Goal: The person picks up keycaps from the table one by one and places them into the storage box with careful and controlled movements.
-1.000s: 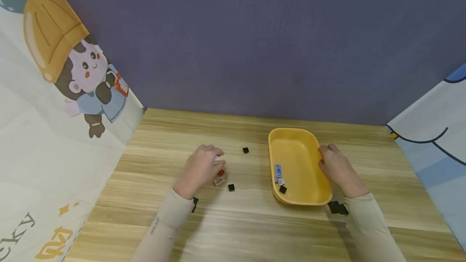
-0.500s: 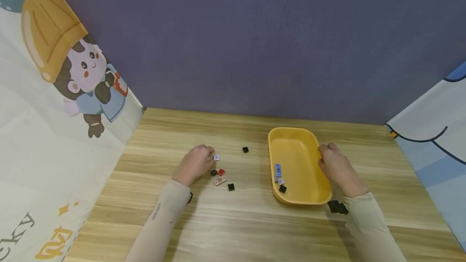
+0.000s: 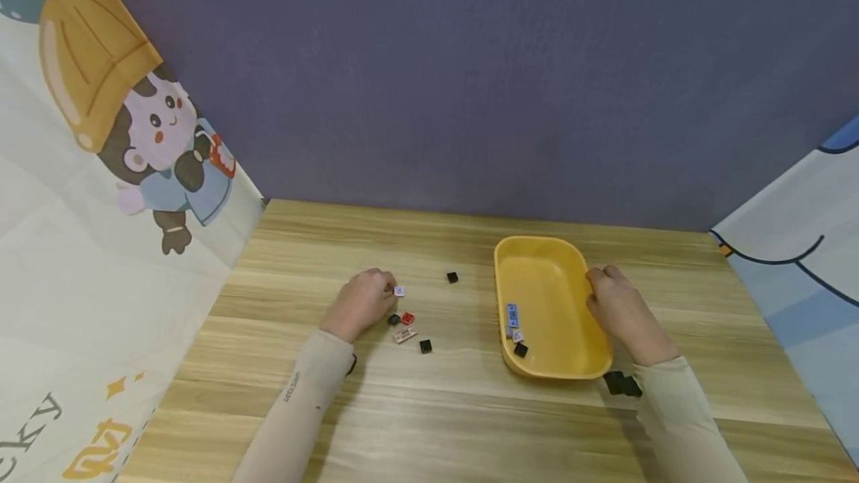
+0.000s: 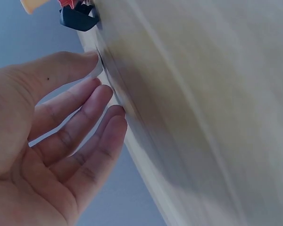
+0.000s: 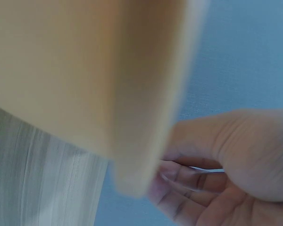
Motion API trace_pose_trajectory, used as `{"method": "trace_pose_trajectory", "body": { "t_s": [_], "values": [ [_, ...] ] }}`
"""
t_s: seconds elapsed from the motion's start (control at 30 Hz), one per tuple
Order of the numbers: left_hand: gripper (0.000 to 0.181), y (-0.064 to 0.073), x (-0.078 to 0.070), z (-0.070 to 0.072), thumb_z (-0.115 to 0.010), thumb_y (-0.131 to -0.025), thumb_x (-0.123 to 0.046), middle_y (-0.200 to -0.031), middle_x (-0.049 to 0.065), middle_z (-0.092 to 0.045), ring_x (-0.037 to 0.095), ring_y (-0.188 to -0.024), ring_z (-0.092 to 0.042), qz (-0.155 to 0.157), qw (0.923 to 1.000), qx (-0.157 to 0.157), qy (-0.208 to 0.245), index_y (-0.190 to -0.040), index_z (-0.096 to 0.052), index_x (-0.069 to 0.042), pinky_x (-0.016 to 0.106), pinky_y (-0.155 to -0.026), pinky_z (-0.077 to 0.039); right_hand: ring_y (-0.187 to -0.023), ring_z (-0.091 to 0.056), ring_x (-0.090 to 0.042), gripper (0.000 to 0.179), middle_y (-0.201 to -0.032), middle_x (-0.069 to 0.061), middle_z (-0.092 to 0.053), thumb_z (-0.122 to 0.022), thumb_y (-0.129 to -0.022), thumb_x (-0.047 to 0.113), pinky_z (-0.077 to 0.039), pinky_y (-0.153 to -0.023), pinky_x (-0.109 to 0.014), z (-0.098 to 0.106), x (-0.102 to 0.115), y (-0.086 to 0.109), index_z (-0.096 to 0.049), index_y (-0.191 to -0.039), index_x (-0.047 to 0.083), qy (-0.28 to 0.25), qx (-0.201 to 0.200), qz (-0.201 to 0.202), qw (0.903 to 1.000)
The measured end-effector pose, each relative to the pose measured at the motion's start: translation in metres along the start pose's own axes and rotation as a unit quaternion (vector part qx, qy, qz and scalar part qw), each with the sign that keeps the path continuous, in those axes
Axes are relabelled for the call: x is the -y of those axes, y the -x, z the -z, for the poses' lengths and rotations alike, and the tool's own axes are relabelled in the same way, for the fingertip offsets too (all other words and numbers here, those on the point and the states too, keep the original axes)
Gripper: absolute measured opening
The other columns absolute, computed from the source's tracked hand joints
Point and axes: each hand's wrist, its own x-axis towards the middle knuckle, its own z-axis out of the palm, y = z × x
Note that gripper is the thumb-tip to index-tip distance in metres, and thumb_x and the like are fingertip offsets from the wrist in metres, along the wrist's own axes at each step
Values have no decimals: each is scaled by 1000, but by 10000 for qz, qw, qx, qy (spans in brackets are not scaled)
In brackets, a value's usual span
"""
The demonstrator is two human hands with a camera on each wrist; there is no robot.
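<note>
In the head view, my left hand is at the table with its fingertips beside a small white keycap. The left wrist view shows the thumb and fingers bent close to the wood; whether they pinch anything is unclear. Near that hand lie a red keycap, a dark one, a long beige keycap and a black keycap. My right hand grips the right rim of a yellow basin. Inside it are a long blue keycap, a white one and a black one.
Farther back on the wooden table sits another black keycap. Dark pieces lie by the right forearm, right of the basin. A dark panel rises behind the table, with printed sheets on both sides.
My left hand has drawn back slightly to the left, uncovering the white, red and dark keycaps. The right hand and the basin stay in place.
</note>
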Motion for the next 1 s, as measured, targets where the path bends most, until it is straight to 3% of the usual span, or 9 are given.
{"method": "trace_pose_trajectory", "body": {
  "t_s": [0.3,0.47,0.73,0.87,1.0],
  "values": [
    [17,2,-3,4,-79,-88,-19,-95,4,-69,20,-84,-66,70,10000,-34,17,-101,-75,-9,38,-77,-56,-80,-56,-37,26,-94,-29,-52,-60,-88,-10,-53,-67,-49,1,0,0,-55,-111,-21,-7,106,-71,9999],
    [20,5,-16,12,-78,-88,-19,-99,6,-70,22,-87,-67,-104,9999,-111,51,-104,-75,-8,39,-79,-56,-79,-56,-36,26,-94,-29,-52,-61,-88,-9,-52,-65,-48,2,1,1,-55,-111,-20,-3,165,-108,9998],
    [19,10,-60,26,-77,-90,-21,-100,2,-69,19,-88,-66,-630,9975,-249,183,-106,-75,-10,37,-78,-56,-80,-56,-37,26,-94,-29,-53,-61,-87,-10,-53,-68,-49,0,2,1,-56,-111,-21,30,69,-84,9999],
    [18,11,-88,24,-76,-91,-22,-99,1,-70,16,-88,-65,-1097,9929,-400,236,-105,-76,-11,35,-76,-56,-80,-56,-37,26,-94,-29,-53,-61,-87,-10,-53,-68,-49,0,2,0,-56,-110,-21,30,35,-44,10000],
    [19,12,-117,15,-73,-92,-25,-101,0,-70,16,-91,-65,-1583,9867,-355,120,-107,-76,-12,31,-75,-56,-80,-56,-37,26,-94,-29,-52,-61,-87,-10,-53,-67,-49,1,2,0,-55,-110,-21,-8,65,-65,10000]
  ]
}}
